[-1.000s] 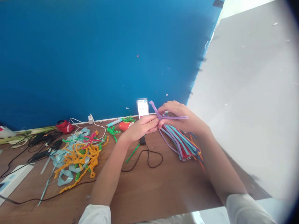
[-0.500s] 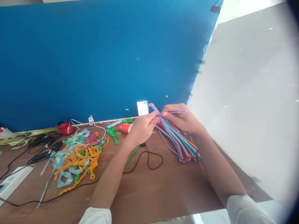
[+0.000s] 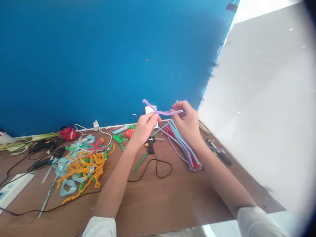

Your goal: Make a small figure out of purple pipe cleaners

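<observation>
A purple pipe cleaner [image 3: 164, 113], bent with a folded, thicker stub at its upper left, is raised above the table. My left hand [image 3: 145, 126] pinches it at the bend between thumb and fingers. At its right end, my right hand [image 3: 187, 121] has curled fingers around the straight length, whose tip shows past the thumb. Below my right hand a bundle of pipe cleaners [image 3: 184, 146] in light blue, purple and red lies on the table, partly covered by the wrist. Behind my left hand stands a lit phone [image 3: 155, 108], mostly covered.
A black glue gun [image 3: 150, 144] with its cable lies in mid-table. Leftward are a green pipe-cleaner figure [image 3: 119, 141], tangled orange pipe cleaners [image 3: 86, 168], pale blue ribbon [image 3: 69, 188] and a white power strip [image 3: 17, 189]. A blue partition [image 3: 111, 65] borders the back.
Both hands have moved up and left with the purple pipe cleaner, away from the bundle, which now lies apart on the table. The glue gun and the items at right have come into view.
</observation>
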Tool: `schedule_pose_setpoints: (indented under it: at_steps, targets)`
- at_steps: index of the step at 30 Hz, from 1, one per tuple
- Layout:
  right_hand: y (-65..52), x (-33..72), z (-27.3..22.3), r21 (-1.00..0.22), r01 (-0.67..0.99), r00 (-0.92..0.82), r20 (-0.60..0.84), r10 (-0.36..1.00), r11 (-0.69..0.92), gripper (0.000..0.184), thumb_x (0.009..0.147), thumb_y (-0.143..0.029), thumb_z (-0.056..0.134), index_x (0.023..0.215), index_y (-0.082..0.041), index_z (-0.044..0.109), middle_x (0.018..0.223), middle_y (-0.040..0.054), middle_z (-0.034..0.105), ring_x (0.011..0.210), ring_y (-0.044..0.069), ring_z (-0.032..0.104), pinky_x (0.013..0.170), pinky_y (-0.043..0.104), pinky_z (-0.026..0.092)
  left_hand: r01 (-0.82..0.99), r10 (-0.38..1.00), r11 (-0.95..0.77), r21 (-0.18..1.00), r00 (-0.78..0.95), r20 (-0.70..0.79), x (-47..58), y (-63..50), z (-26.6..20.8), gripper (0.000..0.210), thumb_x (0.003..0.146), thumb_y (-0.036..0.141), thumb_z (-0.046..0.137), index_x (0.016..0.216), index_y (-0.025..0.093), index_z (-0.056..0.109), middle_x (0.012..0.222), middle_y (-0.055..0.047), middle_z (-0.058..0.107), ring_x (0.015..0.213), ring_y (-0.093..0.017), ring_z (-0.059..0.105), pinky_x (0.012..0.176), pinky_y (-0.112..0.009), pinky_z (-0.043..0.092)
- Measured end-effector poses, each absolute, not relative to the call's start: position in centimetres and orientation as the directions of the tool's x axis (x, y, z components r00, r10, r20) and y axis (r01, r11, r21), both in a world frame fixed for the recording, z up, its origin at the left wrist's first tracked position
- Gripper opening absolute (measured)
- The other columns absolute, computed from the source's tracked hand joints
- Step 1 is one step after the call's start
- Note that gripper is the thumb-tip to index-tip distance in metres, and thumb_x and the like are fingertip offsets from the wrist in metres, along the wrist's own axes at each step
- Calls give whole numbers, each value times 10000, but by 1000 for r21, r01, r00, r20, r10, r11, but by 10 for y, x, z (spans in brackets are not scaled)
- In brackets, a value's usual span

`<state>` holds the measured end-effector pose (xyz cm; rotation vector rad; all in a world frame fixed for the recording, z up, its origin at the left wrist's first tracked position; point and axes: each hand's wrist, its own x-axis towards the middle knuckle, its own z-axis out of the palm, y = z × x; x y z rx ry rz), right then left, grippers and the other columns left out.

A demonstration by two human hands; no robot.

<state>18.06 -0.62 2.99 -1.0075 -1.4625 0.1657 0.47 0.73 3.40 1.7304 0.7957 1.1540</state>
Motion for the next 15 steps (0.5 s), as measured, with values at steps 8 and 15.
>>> schedule_pose_setpoints:
  at_steps: [8,15]
  targets:
    - [-12,197,42,-388,541,-173,817,550,747,169,915,-279,636,1080,-244,645,945,28,718,930,228,649,890,396,455,-187,852,-68,980,500,154,4,6,39,220,893,365,634,871,172,529,537,105,280,410,-28,189,410,-182,128]
    - [-16,207,50,-408,437,-412,701,582,802,207,913,-324,658,1084,-207,678,1037,65,721,951,210,653,833,342,486,-245,827,-17,969,541,151,6,6,39,215,908,351,624,902,169,511,547,105,306,412,-22,217,412,-164,149]
